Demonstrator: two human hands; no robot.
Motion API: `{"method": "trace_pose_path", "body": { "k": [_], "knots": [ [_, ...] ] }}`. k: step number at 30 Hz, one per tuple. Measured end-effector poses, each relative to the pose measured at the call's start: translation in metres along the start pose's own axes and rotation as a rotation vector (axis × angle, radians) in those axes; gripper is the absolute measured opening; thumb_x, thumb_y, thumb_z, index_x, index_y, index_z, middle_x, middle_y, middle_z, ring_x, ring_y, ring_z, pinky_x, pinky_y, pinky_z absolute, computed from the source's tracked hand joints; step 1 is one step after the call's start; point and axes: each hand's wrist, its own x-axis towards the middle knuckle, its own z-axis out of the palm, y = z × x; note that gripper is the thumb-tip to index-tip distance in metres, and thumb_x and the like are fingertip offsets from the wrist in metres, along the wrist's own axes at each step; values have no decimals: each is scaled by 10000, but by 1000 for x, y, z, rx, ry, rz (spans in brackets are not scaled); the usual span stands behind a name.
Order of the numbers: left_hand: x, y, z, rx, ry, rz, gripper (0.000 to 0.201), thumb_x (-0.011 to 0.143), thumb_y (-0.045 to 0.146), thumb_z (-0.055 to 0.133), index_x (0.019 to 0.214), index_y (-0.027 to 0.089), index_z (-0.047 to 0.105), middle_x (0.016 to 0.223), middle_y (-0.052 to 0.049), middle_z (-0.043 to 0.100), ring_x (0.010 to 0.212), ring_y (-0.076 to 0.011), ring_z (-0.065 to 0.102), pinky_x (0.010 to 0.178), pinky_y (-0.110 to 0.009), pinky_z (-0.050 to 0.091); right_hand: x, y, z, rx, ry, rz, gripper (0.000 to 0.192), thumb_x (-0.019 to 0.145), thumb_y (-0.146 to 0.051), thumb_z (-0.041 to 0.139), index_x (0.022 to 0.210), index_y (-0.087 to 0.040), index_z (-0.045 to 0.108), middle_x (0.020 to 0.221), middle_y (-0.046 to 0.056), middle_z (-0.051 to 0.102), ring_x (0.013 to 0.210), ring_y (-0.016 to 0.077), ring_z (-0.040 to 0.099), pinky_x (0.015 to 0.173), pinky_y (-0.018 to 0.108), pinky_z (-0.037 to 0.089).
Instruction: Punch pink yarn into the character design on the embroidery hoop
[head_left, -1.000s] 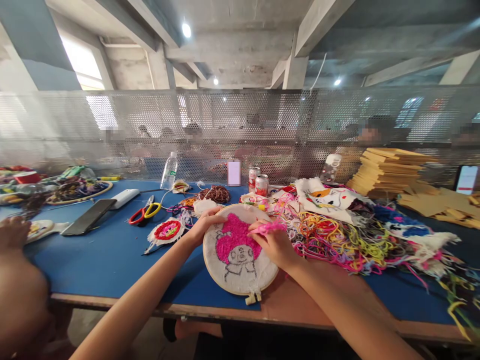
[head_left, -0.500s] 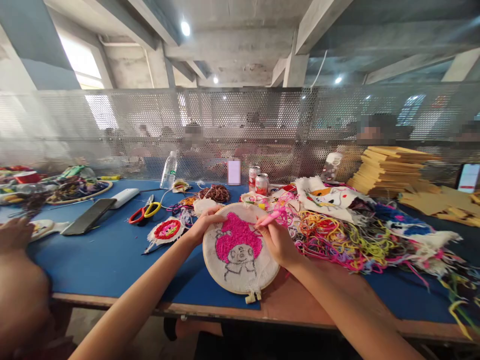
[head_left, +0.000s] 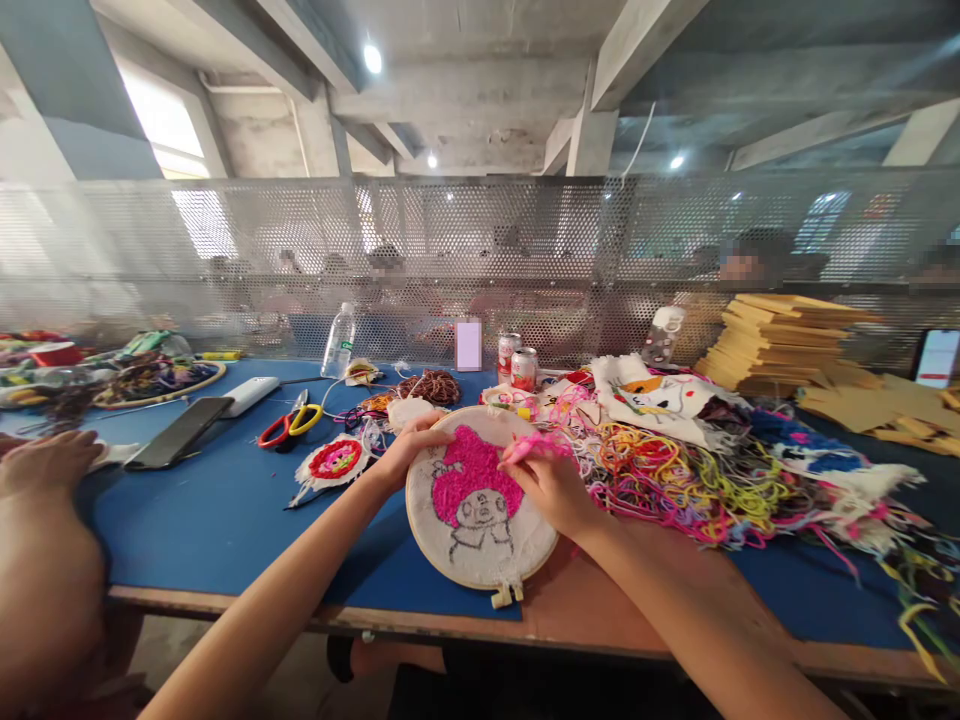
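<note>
Right hand [head_left: 551, 485], closed on pink punch needle [head_left: 534, 447], lies right of the embroidery hoop [head_left: 480, 505] at the bench's near edge; left hand [head_left: 409, 447] grips its far-left rim.

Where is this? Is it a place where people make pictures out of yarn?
Probably a craft workshop. An embroidery hoop with a pink yarn picture lies on the long blue table, beside heaped coloured yarn; other people sit behind a mesh screen.

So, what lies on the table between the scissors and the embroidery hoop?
In the head view, a small red-and-white embroidered patch lies between scissors and hoop.
</note>
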Motion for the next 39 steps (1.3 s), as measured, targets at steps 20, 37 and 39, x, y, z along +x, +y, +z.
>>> {"method": "trace_pose_path", "body": {
  "k": [20,37,39],
  "knots": [
    [4,-5,-5,-6,2,8,230,574,221,666,770,145,571,558,33,578,455,-92,507,437,-179,364,-4,11,1,142,140,30,146,925,-299,357,877,-223,471,802,52,610,705,186,627,646,307,509],
    [5,-10,-5,28,-2,-13,185,577,198,643,720,142,541,556,35,562,444,-96,513,428,-187,371,-2,14,8,12,-66,26,124,834,-143,519,734,-206,557,813,35,670,796,184,640,751,316,489],
    [5,-10,-5,18,-5,-7,189,572,198,651,714,142,541,557,35,562,444,-94,512,430,-187,372,-3,16,11,-32,-90,3,111,819,-132,541,745,-202,585,841,42,672,839,193,636,779,326,485]
  ]
}}
